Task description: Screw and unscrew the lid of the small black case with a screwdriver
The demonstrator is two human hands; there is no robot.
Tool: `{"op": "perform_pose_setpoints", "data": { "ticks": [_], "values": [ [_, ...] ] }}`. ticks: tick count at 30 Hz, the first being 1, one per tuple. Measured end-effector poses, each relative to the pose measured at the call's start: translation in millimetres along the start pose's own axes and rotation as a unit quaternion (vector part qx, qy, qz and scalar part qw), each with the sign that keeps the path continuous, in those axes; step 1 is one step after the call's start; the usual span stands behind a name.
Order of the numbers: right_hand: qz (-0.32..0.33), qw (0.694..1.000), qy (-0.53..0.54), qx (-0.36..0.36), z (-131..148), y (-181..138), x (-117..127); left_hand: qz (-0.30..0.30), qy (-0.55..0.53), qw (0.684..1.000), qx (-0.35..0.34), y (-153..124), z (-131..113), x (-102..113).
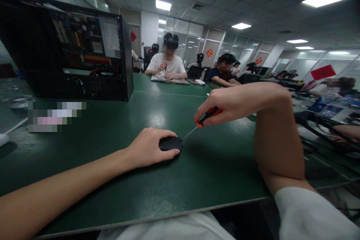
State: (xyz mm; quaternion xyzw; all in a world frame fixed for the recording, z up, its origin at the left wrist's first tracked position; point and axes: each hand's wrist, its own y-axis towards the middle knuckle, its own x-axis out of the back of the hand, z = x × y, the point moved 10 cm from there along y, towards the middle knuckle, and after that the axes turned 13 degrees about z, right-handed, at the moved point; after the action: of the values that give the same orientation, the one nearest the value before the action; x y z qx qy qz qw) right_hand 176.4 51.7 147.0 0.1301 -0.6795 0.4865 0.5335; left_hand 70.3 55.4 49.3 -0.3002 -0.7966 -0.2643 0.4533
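On the green tabletop (pixel 157 187), my left hand (pixel 149 146) grips a small black device (pixel 170 144) about as big as a computer mouse, its thumb and fingers on opposite sides. What kind of device it is I cannot make out. My right hand (pixel 225 107), wrist bent and raised above the table, is closed round the black and orange handle of a screwdriver (pixel 200 123). Its thin shaft slants down to the left, and the tip meets or nearly meets the right end of the black device.
An open black computer case (pixel 126 60) stands at the back left. Nearer, a white cable (pixel 17 125) lies by a blurred-out object (pixel 56 117). Across the table sits a person in a white shirt (pixel 168 62); another in dark clothing (pixel 218 75) leans further right. Dark chair-like frames (pixel 315 127) are at right.
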Motion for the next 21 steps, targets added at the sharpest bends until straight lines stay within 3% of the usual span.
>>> {"op": "perform_pose_setpoints", "data": {
  "ticks": [21],
  "values": [
    [0.025, 0.999, 0.025, 0.017, -0.9, 3.9, -5.3, 0.009, 0.009, 1.0, 0.001, -0.2, -0.7, -1.1]
  ]
}}
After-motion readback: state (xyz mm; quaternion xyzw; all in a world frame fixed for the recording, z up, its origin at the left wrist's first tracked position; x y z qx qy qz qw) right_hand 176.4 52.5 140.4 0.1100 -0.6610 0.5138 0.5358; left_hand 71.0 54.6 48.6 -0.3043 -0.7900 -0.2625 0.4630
